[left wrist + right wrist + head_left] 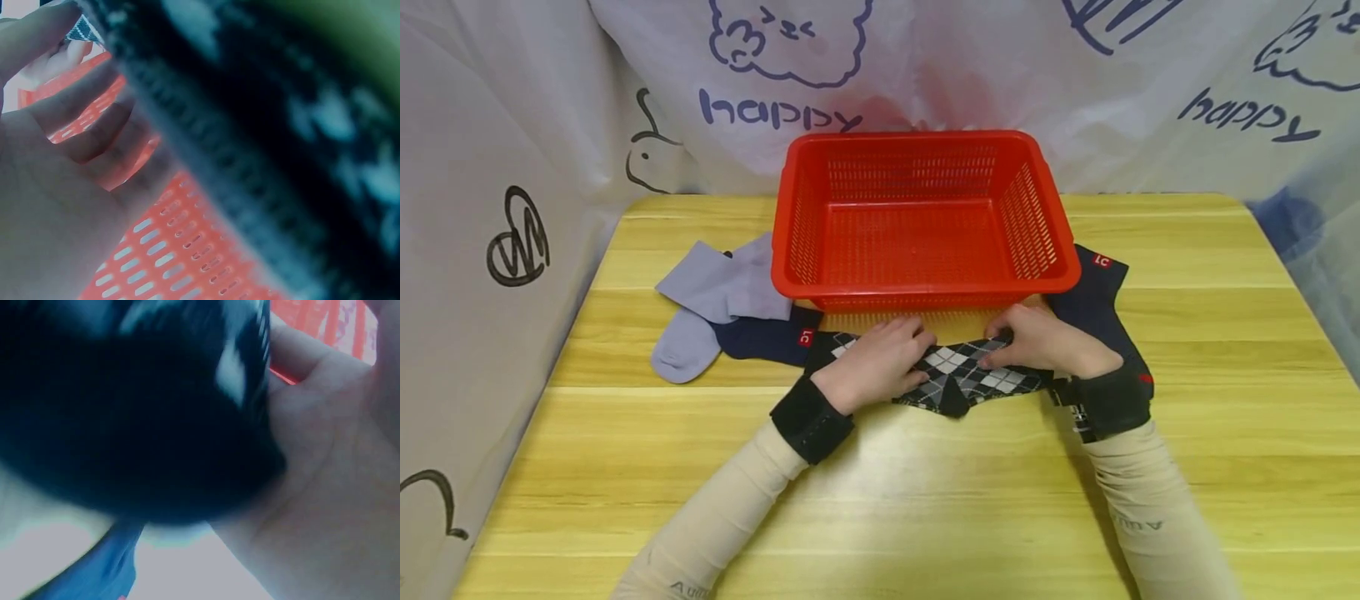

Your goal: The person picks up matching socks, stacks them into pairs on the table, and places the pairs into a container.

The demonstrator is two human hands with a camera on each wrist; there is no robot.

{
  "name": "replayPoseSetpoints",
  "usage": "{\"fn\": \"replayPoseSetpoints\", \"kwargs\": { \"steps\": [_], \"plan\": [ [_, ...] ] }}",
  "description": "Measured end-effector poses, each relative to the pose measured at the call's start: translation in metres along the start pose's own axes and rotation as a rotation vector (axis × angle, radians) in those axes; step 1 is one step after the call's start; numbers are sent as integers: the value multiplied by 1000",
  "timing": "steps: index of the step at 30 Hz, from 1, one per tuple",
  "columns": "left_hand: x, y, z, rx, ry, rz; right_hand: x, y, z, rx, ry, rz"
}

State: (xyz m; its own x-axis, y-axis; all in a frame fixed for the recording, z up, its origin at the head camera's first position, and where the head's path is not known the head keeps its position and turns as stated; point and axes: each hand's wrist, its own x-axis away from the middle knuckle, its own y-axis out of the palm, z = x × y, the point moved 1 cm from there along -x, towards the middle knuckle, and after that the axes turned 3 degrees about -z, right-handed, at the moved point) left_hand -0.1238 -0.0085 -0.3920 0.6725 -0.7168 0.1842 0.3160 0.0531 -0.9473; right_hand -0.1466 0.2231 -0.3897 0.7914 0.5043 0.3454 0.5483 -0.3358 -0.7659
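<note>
A black, grey and white argyle sock [946, 360] stretches sideways between both hands, in front of the red basket. My left hand [880, 362] grips its left part, fingers over the upper edge and thumb on the near side. Toward the other end, my right hand [1047, 340] pinches the fabric between thumb and fingers. A dark heel patch [955, 398] points toward me midway between the hands. Close up and blurred, the patterned fabric [250, 144] crosses the left wrist view. The dark end of the sock [137, 437] lies against the palm in the right wrist view.
A red plastic basket [913, 287] stands at the back of the wooden table [880, 517]. Left of it lie light grey-purple socks [722, 279] and a navy sock [760, 337] with a red label. Another navy sock [1093, 304] lies right, partly under the right wrist.
</note>
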Motion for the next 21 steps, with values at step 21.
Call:
{"fn": "replayPoseSetpoints", "kwargs": {
  "steps": [21],
  "plan": [
    [2, -8, -19, 212, 51, -52, 4, 10, -51, 48, -187, -19]
  ]
}}
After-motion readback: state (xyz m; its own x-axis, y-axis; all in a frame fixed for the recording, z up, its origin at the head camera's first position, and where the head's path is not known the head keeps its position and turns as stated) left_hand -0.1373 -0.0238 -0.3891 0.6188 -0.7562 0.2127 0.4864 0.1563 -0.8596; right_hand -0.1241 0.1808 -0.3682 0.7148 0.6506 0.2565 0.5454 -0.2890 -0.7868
